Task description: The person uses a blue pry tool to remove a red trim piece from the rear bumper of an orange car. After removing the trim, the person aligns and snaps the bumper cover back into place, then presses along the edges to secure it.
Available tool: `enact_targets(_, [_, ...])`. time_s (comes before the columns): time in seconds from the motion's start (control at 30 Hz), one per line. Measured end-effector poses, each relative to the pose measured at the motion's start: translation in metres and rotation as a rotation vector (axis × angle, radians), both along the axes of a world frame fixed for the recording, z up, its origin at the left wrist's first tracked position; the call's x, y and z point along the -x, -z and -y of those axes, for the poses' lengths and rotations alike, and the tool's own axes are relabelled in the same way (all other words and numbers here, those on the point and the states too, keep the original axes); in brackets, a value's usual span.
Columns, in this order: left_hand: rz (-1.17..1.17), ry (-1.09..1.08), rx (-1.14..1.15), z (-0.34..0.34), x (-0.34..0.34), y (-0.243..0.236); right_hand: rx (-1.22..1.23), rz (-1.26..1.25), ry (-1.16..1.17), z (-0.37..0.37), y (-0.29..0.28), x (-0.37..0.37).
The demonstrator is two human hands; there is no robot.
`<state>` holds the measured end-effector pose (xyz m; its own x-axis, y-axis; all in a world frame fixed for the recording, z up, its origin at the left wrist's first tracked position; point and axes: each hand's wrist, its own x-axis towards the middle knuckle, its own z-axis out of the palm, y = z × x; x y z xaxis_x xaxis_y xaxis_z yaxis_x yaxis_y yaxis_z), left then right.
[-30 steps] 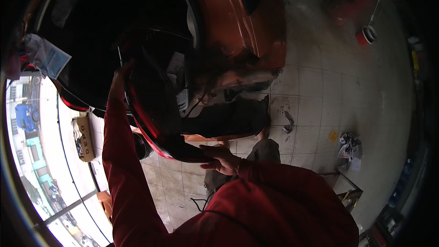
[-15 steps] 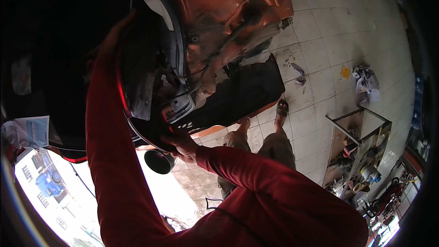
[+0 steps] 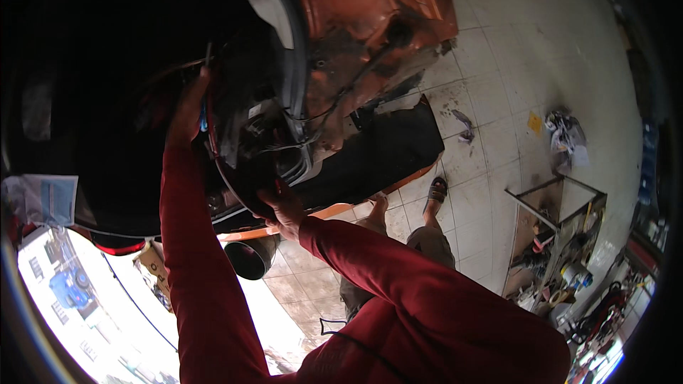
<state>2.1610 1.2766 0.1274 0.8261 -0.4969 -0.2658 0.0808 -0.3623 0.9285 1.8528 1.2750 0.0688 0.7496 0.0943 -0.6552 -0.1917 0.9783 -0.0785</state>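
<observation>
My right hand [image 3: 284, 215] is closed on the lower end of a dark, curved panel [image 3: 245, 183] with a shiny thin edge. Up in the shadow, my left hand [image 3: 189, 110] reaches along the panel's far end. Its fingers are too dark to make out, and a thin pale rod [image 3: 208, 53] shows just beyond them. Around both hands is the opened body of an orange car [image 3: 370, 0], with a black rubber seal [image 3: 299, 71] along the opening and loose wires [image 3: 288, 146] inside. Beneath it lies a black-faced orange panel [image 3: 377, 146].
A dark round bucket [image 3: 245, 259] stands below my right hand. On the tiled floor [image 3: 491, 50] to the right are crumpled rags [image 3: 565, 135], a yellow scrap [image 3: 535, 124] and a metal-framed cart [image 3: 555, 227] of tools. A plastic-covered sheet [image 3: 53, 199] hangs at the left.
My left arm has shifted right and its hand has come lower. The dark panel has turned slightly, showing more wires behind it. My right hand keeps its grip, almost in place.
</observation>
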Motion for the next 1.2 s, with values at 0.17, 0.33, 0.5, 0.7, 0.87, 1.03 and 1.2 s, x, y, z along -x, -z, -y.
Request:
enact_targets(0.17, [-0.034,0.025,-0.133,-0.015,0.033,-0.015,0.166,0.04,-0.114,0.007,0.004,0.004])
enact_targets(0.33, [-0.064,0.004,-0.099,-0.03,0.034,-0.003,0.286,-0.044,-0.267,0.015,0.009,0.016])
enact_targets(0.5, [-0.139,-0.049,0.029,-0.018,0.054,-0.006,0.271,-0.022,-0.345,0.038,0.019,0.05])
enact_targets(0.7, [-0.168,-0.099,0.049,-0.028,0.05,0.005,0.405,-0.027,-0.425,0.094,0.074,0.145])
enact_targets(0.87, [0.051,-0.269,-0.125,-0.042,0.071,-0.004,0.602,-0.225,-0.467,0.186,0.132,0.289])
enact_targets(1.03, [0.139,-0.4,-0.336,-0.062,0.118,-0.03,0.811,-0.752,-0.504,0.281,0.187,0.493])
enact_targets(1.2, [0.176,-0.524,-0.225,-0.124,0.241,0.009,0.738,-0.999,-0.534,0.31,0.198,0.642])
